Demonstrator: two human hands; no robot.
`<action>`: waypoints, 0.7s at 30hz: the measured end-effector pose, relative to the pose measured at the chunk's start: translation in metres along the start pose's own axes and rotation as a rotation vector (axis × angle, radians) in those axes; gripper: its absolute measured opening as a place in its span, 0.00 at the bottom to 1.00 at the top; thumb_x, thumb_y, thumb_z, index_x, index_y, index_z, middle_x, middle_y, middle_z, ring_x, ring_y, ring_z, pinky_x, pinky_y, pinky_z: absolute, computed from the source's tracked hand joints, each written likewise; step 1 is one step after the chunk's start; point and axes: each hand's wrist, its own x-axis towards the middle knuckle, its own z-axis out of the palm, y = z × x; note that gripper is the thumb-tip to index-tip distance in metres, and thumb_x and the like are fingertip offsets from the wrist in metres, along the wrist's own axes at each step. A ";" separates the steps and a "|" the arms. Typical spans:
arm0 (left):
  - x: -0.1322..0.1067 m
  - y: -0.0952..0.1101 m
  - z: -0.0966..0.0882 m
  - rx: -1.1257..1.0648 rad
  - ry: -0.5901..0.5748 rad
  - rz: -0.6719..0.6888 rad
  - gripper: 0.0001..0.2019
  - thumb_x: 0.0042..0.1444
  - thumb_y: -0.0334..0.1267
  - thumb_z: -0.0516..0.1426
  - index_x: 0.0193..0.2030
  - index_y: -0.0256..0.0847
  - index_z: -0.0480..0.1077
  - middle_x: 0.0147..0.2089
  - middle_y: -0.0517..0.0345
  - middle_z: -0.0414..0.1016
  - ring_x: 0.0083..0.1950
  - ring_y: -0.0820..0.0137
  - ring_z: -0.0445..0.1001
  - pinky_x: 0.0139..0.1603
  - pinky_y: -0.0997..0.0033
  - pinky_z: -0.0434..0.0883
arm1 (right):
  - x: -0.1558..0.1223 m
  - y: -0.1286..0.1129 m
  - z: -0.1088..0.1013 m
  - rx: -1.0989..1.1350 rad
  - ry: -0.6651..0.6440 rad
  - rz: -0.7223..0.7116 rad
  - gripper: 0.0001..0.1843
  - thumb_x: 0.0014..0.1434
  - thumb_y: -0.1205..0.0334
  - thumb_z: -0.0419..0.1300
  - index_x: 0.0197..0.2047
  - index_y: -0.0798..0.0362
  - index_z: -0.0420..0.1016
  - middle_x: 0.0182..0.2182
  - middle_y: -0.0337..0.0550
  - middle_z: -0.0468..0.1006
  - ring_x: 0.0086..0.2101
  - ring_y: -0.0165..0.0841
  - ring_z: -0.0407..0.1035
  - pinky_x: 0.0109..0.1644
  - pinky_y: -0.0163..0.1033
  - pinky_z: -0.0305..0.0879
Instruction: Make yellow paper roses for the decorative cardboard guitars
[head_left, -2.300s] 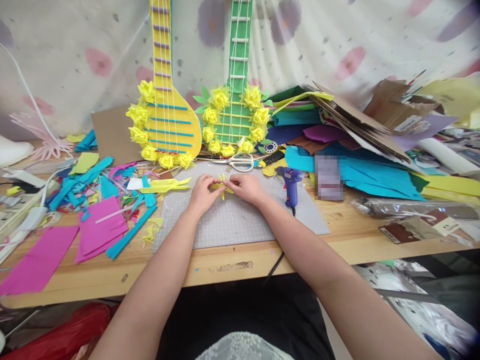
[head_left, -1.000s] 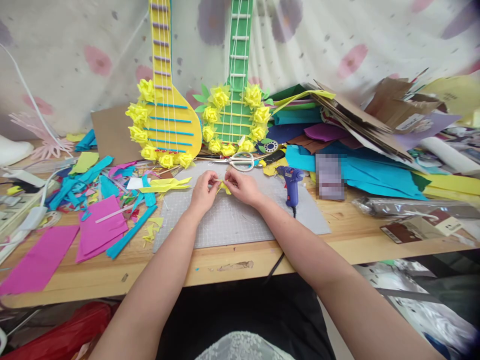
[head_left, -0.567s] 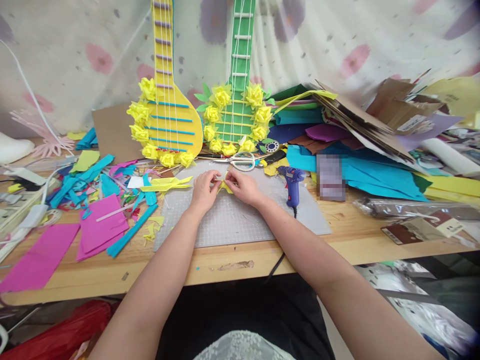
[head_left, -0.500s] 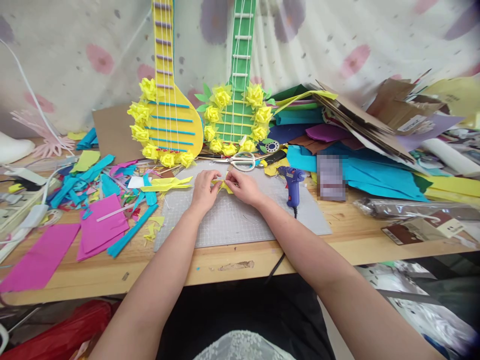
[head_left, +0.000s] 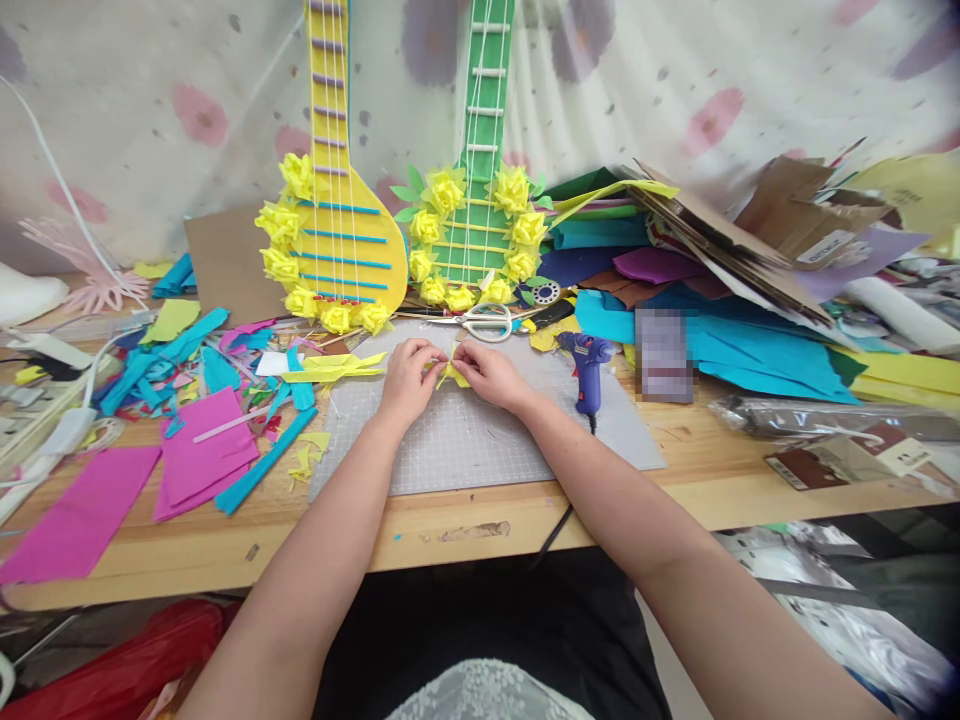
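Between my fingertips is a small piece of yellow crepe paper (head_left: 454, 376), partly covered by the hands. My left hand (head_left: 411, 382) pinches its left side, and my right hand (head_left: 487, 374) grips it from the right, the two thumbs close together. Both hands are over the grey cutting mat (head_left: 472, 460). Left of them lie yellow paper strips (head_left: 334, 368). Scissors (head_left: 486, 322) with white handles rest just behind the hands. A blue glue gun (head_left: 589, 375) stands on the mat to the right.
A yellow paper lute (head_left: 360, 230) and a green one (head_left: 480, 230), both trimmed with yellow paper flowers, lean at the back. Paper scraps (head_left: 172, 355) and magenta sheets (head_left: 206, 450) spread at left. Cardboard (head_left: 720, 250) and blue paper (head_left: 765, 350) pile up at right.
My fingers have shifted slightly on the yellow paper, and a little more of it shows below the fingertips. Everything else lies as before.
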 end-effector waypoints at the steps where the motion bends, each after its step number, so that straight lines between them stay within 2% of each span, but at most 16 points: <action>1: 0.000 0.000 0.000 0.001 -0.011 -0.014 0.04 0.54 0.34 0.53 0.34 0.42 0.69 0.41 0.53 0.66 0.45 0.65 0.64 0.49 0.62 0.62 | 0.000 -0.001 -0.001 -0.016 0.001 -0.006 0.12 0.59 0.58 0.47 0.36 0.55 0.67 0.30 0.41 0.72 0.28 0.27 0.62 0.33 0.32 0.54; 9: -0.002 -0.003 0.004 0.011 -0.070 -0.057 0.04 0.53 0.34 0.53 0.34 0.41 0.69 0.41 0.51 0.66 0.47 0.63 0.64 0.50 0.59 0.61 | -0.001 -0.003 -0.004 -0.093 -0.003 -0.045 0.10 0.57 0.57 0.52 0.36 0.53 0.69 0.29 0.40 0.73 0.30 0.28 0.63 0.33 0.32 0.53; 14: -0.003 -0.006 0.003 -0.132 -0.117 -0.120 0.05 0.50 0.36 0.56 0.35 0.41 0.71 0.41 0.54 0.68 0.45 0.66 0.67 0.50 0.60 0.62 | -0.001 -0.001 -0.004 -0.126 -0.006 -0.058 0.08 0.57 0.60 0.53 0.35 0.54 0.69 0.32 0.43 0.73 0.33 0.30 0.65 0.36 0.33 0.54; 17: -0.002 -0.008 0.003 -0.190 -0.095 -0.169 0.07 0.46 0.38 0.60 0.34 0.42 0.72 0.41 0.55 0.68 0.46 0.66 0.67 0.52 0.60 0.61 | -0.001 -0.001 -0.006 -0.121 -0.007 -0.071 0.07 0.57 0.61 0.53 0.35 0.54 0.69 0.32 0.43 0.73 0.35 0.31 0.64 0.37 0.33 0.55; 21: -0.001 -0.010 0.005 -0.176 -0.064 -0.188 0.05 0.47 0.38 0.59 0.32 0.43 0.73 0.39 0.56 0.69 0.46 0.66 0.67 0.52 0.60 0.61 | -0.001 0.000 -0.007 -0.089 -0.017 -0.084 0.08 0.57 0.60 0.52 0.35 0.54 0.69 0.32 0.43 0.73 0.35 0.31 0.64 0.37 0.33 0.55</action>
